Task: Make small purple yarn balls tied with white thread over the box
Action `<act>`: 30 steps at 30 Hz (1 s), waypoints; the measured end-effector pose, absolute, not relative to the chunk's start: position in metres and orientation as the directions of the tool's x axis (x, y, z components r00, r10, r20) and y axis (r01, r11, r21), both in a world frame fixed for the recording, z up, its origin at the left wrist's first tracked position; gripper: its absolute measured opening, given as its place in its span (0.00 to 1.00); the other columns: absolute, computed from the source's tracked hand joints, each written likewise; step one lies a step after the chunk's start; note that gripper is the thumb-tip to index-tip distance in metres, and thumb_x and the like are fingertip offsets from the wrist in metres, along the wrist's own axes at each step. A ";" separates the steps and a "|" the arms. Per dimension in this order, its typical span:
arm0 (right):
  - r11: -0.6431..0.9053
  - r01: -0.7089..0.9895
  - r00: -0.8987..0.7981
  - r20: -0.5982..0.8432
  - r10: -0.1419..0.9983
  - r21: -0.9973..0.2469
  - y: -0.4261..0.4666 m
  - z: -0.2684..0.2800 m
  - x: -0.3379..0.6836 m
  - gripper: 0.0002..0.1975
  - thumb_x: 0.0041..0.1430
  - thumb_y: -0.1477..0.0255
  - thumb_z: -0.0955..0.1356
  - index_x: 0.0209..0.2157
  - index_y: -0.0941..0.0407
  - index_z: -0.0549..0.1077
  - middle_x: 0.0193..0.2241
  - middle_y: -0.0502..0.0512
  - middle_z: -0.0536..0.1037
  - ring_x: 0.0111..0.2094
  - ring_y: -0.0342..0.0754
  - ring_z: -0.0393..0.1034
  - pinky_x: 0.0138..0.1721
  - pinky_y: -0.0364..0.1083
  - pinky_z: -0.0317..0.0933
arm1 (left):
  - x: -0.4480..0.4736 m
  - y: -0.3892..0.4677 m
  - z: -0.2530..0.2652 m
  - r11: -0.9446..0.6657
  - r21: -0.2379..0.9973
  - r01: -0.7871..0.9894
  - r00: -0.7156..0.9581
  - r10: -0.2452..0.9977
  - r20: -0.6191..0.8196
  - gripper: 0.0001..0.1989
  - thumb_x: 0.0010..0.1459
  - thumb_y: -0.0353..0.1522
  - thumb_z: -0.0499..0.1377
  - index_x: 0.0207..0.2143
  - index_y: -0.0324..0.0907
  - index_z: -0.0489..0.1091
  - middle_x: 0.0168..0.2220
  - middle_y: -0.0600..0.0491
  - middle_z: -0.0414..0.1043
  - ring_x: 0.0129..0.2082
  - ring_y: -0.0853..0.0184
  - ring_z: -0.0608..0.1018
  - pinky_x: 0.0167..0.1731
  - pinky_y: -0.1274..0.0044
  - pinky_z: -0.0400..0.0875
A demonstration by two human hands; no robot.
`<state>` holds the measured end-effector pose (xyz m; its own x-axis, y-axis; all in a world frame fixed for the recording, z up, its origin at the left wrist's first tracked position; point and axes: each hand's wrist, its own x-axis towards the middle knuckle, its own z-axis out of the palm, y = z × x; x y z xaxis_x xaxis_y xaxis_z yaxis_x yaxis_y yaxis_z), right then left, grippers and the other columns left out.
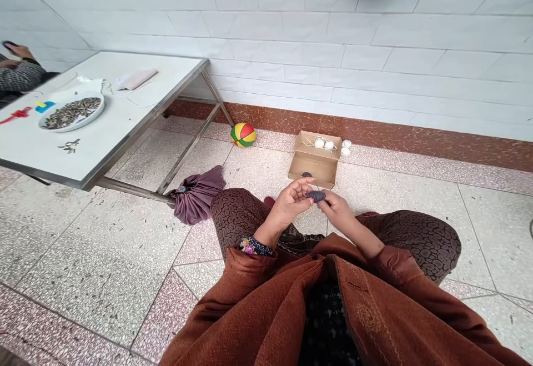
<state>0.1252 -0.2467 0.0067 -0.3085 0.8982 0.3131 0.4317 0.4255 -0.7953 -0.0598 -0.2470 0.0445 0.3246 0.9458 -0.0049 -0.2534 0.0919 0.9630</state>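
Observation:
Between my two hands, above my lap, is a small dark grey-blue piece of yarn work (pixel 315 195). My left hand (pixel 287 204) pinches its left end between thumb and fingers, with the other fingers curled and slightly raised. Closed on the right end is my right hand (pixel 339 214). A thin strand or tool shows near the fingers, too fine to make out. Just beyond the hands stands an open cardboard box (pixel 312 166). A dark ball (pixel 307 175), apparently yarn, lies inside at its near edge. White yarn balls (pixel 323 143) rest in the raised lid.
More white balls (pixel 346 148) lie beside the box. A colourful ball (pixel 243 135) sits near the wall. At left, a purple cloth bag (pixel 197 194) leans by a metal-framed table (pixel 137 116) bearing a plate (pixel 100 111) of seeds. Another person's arm (pixel 20 74) shows far left.

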 end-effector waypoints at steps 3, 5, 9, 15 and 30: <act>0.536 0.427 -0.459 0.337 0.822 -0.728 -0.263 0.008 0.123 0.13 0.72 0.66 0.62 0.35 0.53 0.74 0.29 0.53 0.76 0.32 0.48 0.71 0.36 0.47 0.66 | -0.059 -0.244 0.038 0.043 0.976 -0.214 0.189 0.982 -0.002 0.25 0.51 0.28 0.65 0.53 0.42 0.71 0.38 0.55 0.69 0.37 0.72 0.73 0.40 0.78 0.66; 0.612 0.405 -0.529 0.372 0.763 -0.679 -0.266 0.019 0.126 0.12 0.72 0.66 0.62 0.37 0.53 0.75 0.31 0.55 0.76 0.33 0.49 0.72 0.38 0.48 0.67 | -0.059 -0.242 0.034 0.010 0.993 -0.116 0.155 0.988 0.008 0.27 0.49 0.26 0.64 0.54 0.42 0.70 0.36 0.56 0.68 0.34 0.73 0.71 0.38 0.78 0.66; 0.604 0.434 -0.426 0.438 0.791 -0.668 -0.252 0.041 0.136 0.11 0.72 0.66 0.63 0.40 0.51 0.76 0.34 0.56 0.77 0.37 0.51 0.72 0.40 0.49 0.67 | -0.058 -0.245 0.036 -0.017 0.999 -0.038 0.270 0.962 0.027 0.33 0.47 0.24 0.64 0.58 0.42 0.69 0.35 0.57 0.68 0.33 0.73 0.71 0.37 0.78 0.66; 0.459 0.474 -0.227 0.400 0.888 -0.751 -0.245 0.022 0.127 0.11 0.71 0.66 0.63 0.35 0.52 0.74 0.31 0.53 0.77 0.34 0.50 0.73 0.36 0.48 0.66 | -0.057 -0.250 0.038 0.105 0.957 -0.270 0.339 0.941 -0.008 0.27 0.53 0.30 0.66 0.57 0.46 0.72 0.42 0.52 0.71 0.39 0.70 0.73 0.42 0.77 0.69; 0.470 0.479 -0.289 0.373 0.882 -0.741 -0.242 0.019 0.123 0.15 0.73 0.63 0.61 0.34 0.53 0.73 0.30 0.54 0.76 0.33 0.50 0.72 0.36 0.48 0.67 | -0.054 -0.249 0.035 0.178 0.915 -0.362 0.274 0.959 -0.078 0.23 0.52 0.33 0.67 0.53 0.44 0.76 0.42 0.51 0.74 0.37 0.70 0.73 0.40 0.76 0.69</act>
